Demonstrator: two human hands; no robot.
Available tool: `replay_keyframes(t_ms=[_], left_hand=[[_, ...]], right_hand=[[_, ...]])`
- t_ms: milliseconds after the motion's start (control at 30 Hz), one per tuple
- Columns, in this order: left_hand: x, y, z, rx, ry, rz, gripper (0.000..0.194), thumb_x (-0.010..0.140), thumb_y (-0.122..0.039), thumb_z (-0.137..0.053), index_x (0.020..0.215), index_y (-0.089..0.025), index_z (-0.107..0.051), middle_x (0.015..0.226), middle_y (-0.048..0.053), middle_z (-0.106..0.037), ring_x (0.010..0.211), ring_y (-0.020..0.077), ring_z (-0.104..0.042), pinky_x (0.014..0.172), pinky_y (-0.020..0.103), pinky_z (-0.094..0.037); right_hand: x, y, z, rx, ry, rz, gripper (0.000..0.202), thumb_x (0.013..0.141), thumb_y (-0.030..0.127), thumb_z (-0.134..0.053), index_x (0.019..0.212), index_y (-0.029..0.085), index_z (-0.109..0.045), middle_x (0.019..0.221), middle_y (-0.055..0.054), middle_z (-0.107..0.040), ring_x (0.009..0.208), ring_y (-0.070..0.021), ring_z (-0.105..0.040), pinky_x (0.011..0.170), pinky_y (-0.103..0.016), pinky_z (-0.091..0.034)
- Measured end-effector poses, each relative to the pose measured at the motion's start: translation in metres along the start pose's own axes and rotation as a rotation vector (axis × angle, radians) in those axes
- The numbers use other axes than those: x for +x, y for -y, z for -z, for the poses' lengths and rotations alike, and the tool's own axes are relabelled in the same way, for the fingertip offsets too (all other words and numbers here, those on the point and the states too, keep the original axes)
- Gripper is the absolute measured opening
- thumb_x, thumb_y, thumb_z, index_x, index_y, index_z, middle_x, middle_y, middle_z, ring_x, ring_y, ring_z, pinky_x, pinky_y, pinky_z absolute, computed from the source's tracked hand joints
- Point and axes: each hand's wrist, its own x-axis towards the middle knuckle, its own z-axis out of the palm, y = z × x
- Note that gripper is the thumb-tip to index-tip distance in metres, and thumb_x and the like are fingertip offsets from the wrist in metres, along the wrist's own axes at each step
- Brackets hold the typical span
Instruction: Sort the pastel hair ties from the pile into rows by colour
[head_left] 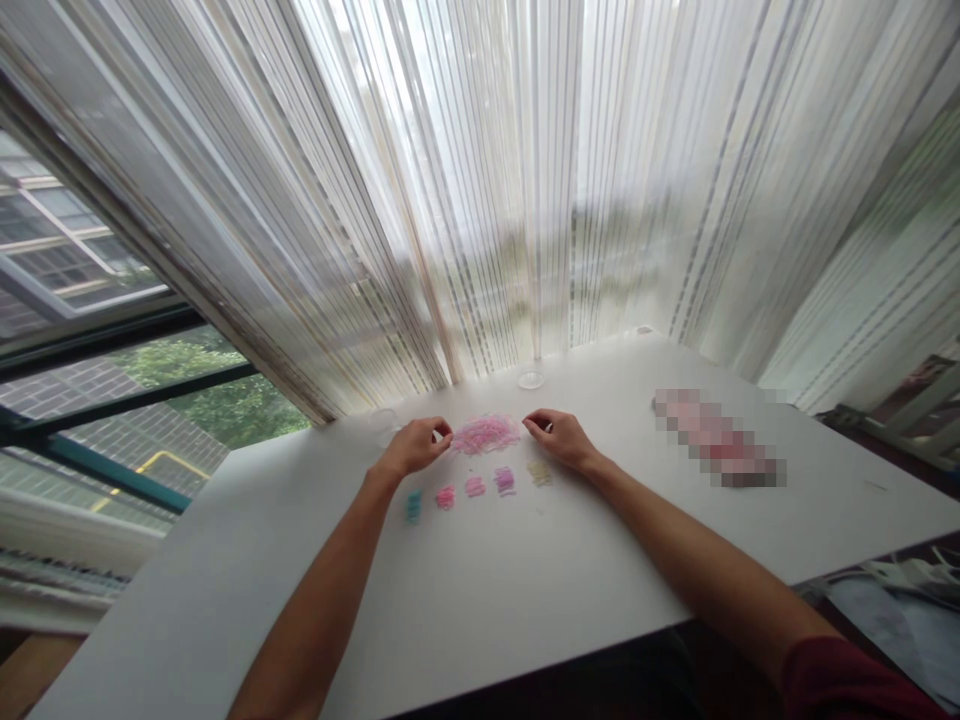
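A loose pile of small, thin, mostly pink pieces [486,434] lies on the white table; their exact kind is too small to make out. My left hand [417,447] is at the pile's left edge, thumb and fingertips pinched together. At the right edge, my right hand [561,437] is also closed in a pinch. Whatever either hand holds cannot be seen. In front of the pile is a row of small sorted groups: teal [413,505], coral pink [445,497], light pink [475,487], purple [505,480] and pale yellow [539,473].
A clear round dish or lid [531,380] sits behind the pile, and another clear round piece [385,420] is behind my left hand. A blurred-out pinkish object [716,440] lies on the right of the table [465,610]. Sheer curtains [517,200] hang along the back edge.
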Motion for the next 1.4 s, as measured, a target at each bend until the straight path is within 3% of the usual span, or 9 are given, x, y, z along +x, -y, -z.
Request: replay_keyframes(t_ms=[167, 333, 467, 767, 933, 1033, 1133, 1267, 1400], left_hand=[[-0.01, -0.028, -0.007, -0.215, -0.046, -0.156, 0.025, 0.086, -0.036, -0.055, 0.09, -0.017, -0.069, 0.081, 0.005, -0.071, 0.068, 0.0159, -0.062, 0.064, 0.026, -0.047], [-0.021, -0.052, -0.015, -0.322, -0.06, -0.235, 0.023, 0.088, -0.036, -0.056, 0.092, -0.018, -0.07, 0.075, 0.002, -0.07, 0.064, 0.0139, -0.06, 0.065, 0.025, -0.048], [-0.017, -0.059, -0.013, -0.37, -0.022, -0.271, 0.024, 0.088, -0.036, -0.057, 0.092, -0.017, -0.07, 0.076, 0.002, -0.07, 0.064, 0.0133, -0.059, 0.064, 0.025, -0.049], [-0.001, -0.065, -0.01, -0.418, 0.048, -0.299, 0.025, 0.087, -0.038, -0.058, 0.091, -0.016, -0.069, 0.074, 0.002, -0.068, 0.06, 0.0121, -0.057, 0.059, 0.023, -0.047], [0.018, -0.052, -0.012, -0.309, -0.013, -0.273, 0.031, 0.089, -0.042, -0.054, 0.098, -0.015, -0.068, 0.085, 0.006, -0.07, 0.072, 0.0162, -0.063, 0.069, 0.028, -0.052], [0.033, -0.036, -0.018, -0.171, -0.098, -0.277, 0.036, 0.088, -0.041, -0.055, 0.111, -0.015, -0.065, 0.109, 0.012, -0.067, 0.096, 0.0218, -0.064, 0.089, 0.035, -0.05], [0.044, -0.028, -0.028, -0.027, -0.055, -0.286, 0.054, 0.084, -0.049, -0.059, 0.126, -0.015, -0.058, 0.131, 0.015, -0.057, 0.123, 0.0303, -0.05, 0.106, 0.045, -0.038], [0.053, -0.039, -0.046, 0.094, 0.056, -0.288, 0.074, 0.08, -0.063, -0.057, 0.138, -0.019, -0.048, 0.144, 0.015, -0.046, 0.132, 0.0347, -0.039, 0.109, 0.051, -0.031], [0.058, -0.052, -0.057, 0.146, 0.052, -0.345, 0.064, 0.081, -0.062, -0.055, 0.133, -0.025, -0.053, 0.138, 0.011, -0.052, 0.126, 0.0319, -0.044, 0.105, 0.048, -0.037]], right_hand=[[-0.006, 0.015, 0.002, 0.038, 0.017, 0.117, 0.022, 0.086, 0.033, -0.056, 0.089, 0.018, -0.072, 0.079, -0.004, -0.072, 0.069, -0.0143, -0.064, 0.068, -0.026, -0.051], [-0.019, 0.039, -0.002, 0.171, 0.193, 0.216, 0.026, 0.084, 0.039, -0.062, 0.096, 0.019, -0.071, 0.081, -0.004, -0.073, 0.07, -0.0141, -0.065, 0.062, -0.024, -0.049], [-0.022, 0.047, -0.004, 0.197, 0.229, 0.168, 0.026, 0.086, 0.041, -0.06, 0.085, 0.018, -0.072, 0.072, -0.002, -0.071, 0.061, -0.0122, -0.061, 0.058, -0.023, -0.048], [-0.016, 0.044, 0.005, 0.218, 0.164, 0.121, 0.023, 0.085, 0.038, -0.061, 0.088, 0.018, -0.072, 0.083, -0.004, -0.074, 0.069, -0.0136, -0.065, 0.063, -0.024, -0.05], [-0.009, 0.032, 0.009, 0.15, 0.057, 0.074, 0.02, 0.084, 0.035, -0.061, 0.085, 0.018, -0.071, 0.078, -0.003, -0.074, 0.067, -0.0141, -0.066, 0.065, -0.025, -0.051], [-0.003, 0.019, 0.011, 0.094, -0.033, 0.003, 0.018, 0.084, 0.031, -0.058, 0.082, 0.018, -0.071, 0.077, -0.003, -0.074, 0.07, -0.0149, -0.067, 0.069, -0.026, -0.052], [0.002, 0.007, 0.011, 0.056, -0.071, -0.047, 0.017, 0.085, 0.028, -0.056, 0.081, 0.018, -0.07, 0.078, -0.003, -0.074, 0.073, -0.0158, -0.068, 0.072, -0.027, -0.052], [0.004, 0.0, 0.009, 0.019, -0.1, -0.068, 0.017, 0.085, 0.028, -0.057, 0.081, 0.019, -0.07, 0.078, -0.003, -0.074, 0.074, -0.0159, -0.069, 0.073, -0.027, -0.052], [0.004, -0.001, 0.009, 0.011, -0.13, -0.088, 0.017, 0.084, 0.028, -0.057, 0.08, 0.019, -0.07, 0.077, -0.002, -0.074, 0.073, -0.0156, -0.069, 0.072, -0.026, -0.052]])
